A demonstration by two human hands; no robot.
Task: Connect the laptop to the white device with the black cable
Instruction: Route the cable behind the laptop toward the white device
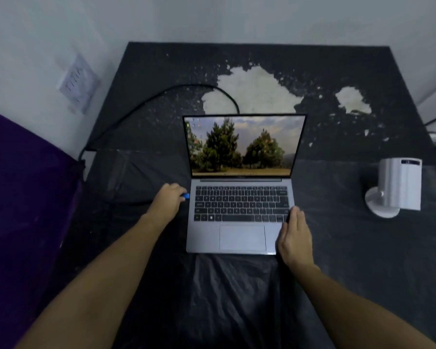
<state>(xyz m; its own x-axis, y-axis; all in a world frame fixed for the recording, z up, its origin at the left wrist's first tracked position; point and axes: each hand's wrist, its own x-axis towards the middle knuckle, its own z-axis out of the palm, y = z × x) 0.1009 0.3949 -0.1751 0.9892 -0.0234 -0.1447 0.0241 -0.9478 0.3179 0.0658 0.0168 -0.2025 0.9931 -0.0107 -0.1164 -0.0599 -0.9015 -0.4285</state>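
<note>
An open grey laptop [239, 238] sits mid-table, its screen showing trees. My left hand [168, 199] is closed around a blue-tipped plug [186, 196] pressed against the laptop's left edge. My right hand [295, 235] lies flat, fingers together, on the laptop's front right corner. A black cable [146, 102] curves from the table's left edge to behind the screen; its ends are hidden. The white device [398, 185], a cylinder on a round foot, stands at the right, apart from both hands.
The black table top [161, 71] has worn white patches at the back. Crinkled black plastic sheet [232, 293] covers the near part. A purple cloth [28, 185] lies to the left, and a paper sheet [78, 84] hangs on the white wall.
</note>
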